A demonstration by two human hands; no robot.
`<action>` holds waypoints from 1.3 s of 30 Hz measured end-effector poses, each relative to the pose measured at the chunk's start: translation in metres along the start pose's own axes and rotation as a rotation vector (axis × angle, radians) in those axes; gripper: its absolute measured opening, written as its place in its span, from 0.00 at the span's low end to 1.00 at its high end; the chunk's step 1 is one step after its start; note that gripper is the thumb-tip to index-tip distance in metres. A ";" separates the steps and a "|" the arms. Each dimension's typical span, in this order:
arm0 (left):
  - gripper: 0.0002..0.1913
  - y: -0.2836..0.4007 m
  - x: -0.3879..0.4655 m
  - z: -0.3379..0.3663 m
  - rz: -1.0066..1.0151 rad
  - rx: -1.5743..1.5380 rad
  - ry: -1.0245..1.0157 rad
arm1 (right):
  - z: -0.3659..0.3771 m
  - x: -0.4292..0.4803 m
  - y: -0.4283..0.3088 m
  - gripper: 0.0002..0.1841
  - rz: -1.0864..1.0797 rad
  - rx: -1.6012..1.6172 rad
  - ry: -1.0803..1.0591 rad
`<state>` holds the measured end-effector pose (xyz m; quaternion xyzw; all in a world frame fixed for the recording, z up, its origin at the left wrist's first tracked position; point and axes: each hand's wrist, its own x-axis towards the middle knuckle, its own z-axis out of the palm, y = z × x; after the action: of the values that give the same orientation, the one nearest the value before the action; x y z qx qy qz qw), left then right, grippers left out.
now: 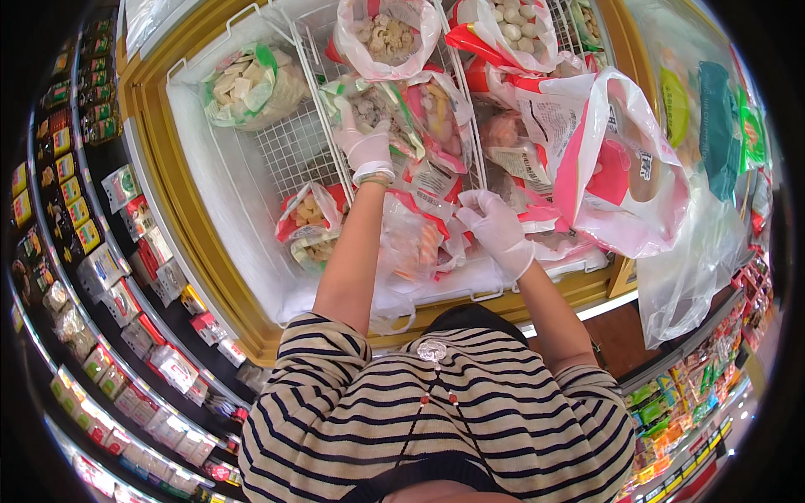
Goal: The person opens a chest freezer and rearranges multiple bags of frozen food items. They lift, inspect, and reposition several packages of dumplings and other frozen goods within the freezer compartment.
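Both of my hands wear thin white gloves over an open chest freezer. My left hand (366, 143), fingers spread, rests at a clear and green plastic bag of greyish frozen food (371, 108); whether it grips the bag is hidden. My right hand (494, 229) has its fingers curled at the crumpled edge of red and white plastic bags (440, 217); its hold on them cannot be made out. Below, between my forearms, lies a clear bag with orange-striped pieces (422, 248). Open bags of frozen balls (516, 25) and of pale food (385, 38) stand farther back.
White wire dividers (324, 119) split the freezer, which has a gold-coloured rim (170, 188). A green and clear bag of pale slices (242, 85) sits at the left. A large red and white bag (622, 170) overlaps the right rim. Shelves of packaged goods (104, 264) stand left.
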<state>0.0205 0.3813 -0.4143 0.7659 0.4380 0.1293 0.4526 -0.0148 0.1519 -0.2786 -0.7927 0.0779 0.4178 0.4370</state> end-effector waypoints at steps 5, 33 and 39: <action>0.41 0.000 -0.001 -0.030 0.040 0.206 -0.319 | 0.005 0.037 0.001 0.15 -0.434 -0.323 0.114; 0.35 0.019 0.046 -0.060 -0.069 0.161 -0.331 | 0.075 0.172 -0.132 0.23 -0.391 -0.125 0.076; 0.33 -0.002 0.048 -0.050 -0.138 -0.101 -0.354 | 0.038 0.181 -0.151 0.28 -0.587 -0.317 0.481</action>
<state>0.0176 0.4480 -0.3975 0.7210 0.3959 -0.0169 0.5684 0.1523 0.3159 -0.3260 -0.9138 -0.1168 0.0853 0.3796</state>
